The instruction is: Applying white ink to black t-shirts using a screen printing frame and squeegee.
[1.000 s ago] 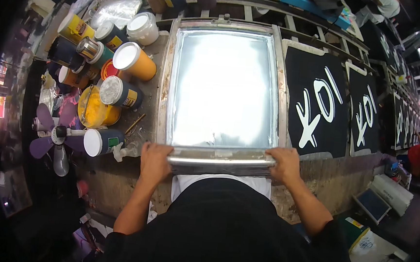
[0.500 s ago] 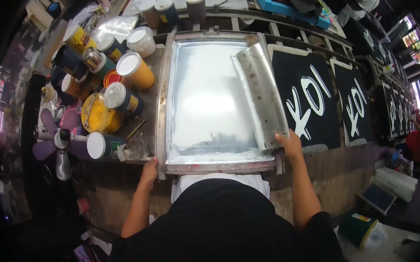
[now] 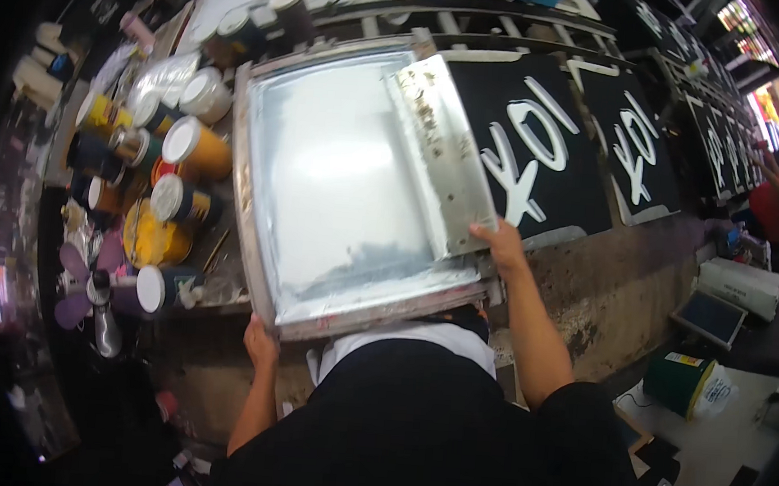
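Observation:
My left hand grips the lower-left corner of a screen frame, whose mesh carries a whitish, shiny surface with greyer edges. The frame sits at a slant, its top tipped to the left. My right hand holds a long silver metal trough by its near end. The trough, spotted with dark marks, lies lengthwise over the right part of the screen. Just right of it lie black printed sheets with large white brush lettering.
Paint tubs crowd the bench's left, beside a purple fan. Racks run behind. At right are a co-worker in red, a small dark framed screen and a green bucket.
Both hands were on the trough along the screen's near edge. My right hand swung it lengthwise to the right side; my left moved to the frame's corner. The screen now appears slanted.

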`<state>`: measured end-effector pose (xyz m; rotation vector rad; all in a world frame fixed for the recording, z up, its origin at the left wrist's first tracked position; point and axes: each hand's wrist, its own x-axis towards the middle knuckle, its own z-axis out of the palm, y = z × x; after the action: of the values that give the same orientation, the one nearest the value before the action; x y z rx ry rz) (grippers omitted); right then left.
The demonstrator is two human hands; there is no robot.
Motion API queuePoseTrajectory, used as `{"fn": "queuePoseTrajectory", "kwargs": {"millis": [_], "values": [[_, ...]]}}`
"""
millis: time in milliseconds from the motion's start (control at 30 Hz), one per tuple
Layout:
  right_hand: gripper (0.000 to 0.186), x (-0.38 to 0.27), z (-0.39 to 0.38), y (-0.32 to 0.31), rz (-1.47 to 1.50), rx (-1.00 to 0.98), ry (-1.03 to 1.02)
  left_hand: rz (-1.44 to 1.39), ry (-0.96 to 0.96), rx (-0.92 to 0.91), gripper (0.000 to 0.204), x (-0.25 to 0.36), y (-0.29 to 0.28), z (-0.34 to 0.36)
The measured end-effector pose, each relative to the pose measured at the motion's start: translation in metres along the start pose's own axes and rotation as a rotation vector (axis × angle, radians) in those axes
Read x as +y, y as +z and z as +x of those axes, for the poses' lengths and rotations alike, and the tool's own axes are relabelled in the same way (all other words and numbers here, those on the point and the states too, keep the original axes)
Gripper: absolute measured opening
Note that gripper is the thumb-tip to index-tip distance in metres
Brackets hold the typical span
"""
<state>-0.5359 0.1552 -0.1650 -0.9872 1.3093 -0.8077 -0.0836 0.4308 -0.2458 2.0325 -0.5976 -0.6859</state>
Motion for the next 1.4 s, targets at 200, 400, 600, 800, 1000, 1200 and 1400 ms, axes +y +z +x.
{"fn": "queuePoseTrajectory", "kwargs": {"millis": [200, 400, 600, 800, 1000, 1200, 1400], "values": [[0.054, 0.003, 0.005, -0.111, 0.088, -0.058, -0.05, 0.04, 0.141, 0.051, 0.053, 0.038, 0.089, -0.064], [0.049, -0.008, 0.053, -0.286, -0.092, -0.018, -0.083, 0.166, 0.102, -0.011, 0.059, 0.111, 0.248, -0.148], [0.049, -0.025, 0.084, -0.388, -0.078, 0.035, -0.034, 0.152, 0.042, 0.001, 0.056, 0.146, 0.342, -0.191], [0.053, -0.035, 0.093, -0.412, -0.06, 0.044, -0.041, -0.194, -0.373, -0.15, 0.052, 0.189, 0.364, -0.178], [0.053, -0.02, 0.102, -0.417, -0.032, 0.042, -0.023, -0.446, -0.742, -0.32, 0.055, 0.204, 0.354, -0.174], [0.057, 0.016, 0.119, -0.422, -0.086, -0.019, -0.102, -0.525, -0.816, -0.458, 0.06, 0.16, 0.371, -0.153], [0.072, 0.021, 0.12, -0.424, -0.106, -0.049, -0.104, -0.464, -0.845, -0.616, 0.066, 0.159, 0.356, -0.148]]}}
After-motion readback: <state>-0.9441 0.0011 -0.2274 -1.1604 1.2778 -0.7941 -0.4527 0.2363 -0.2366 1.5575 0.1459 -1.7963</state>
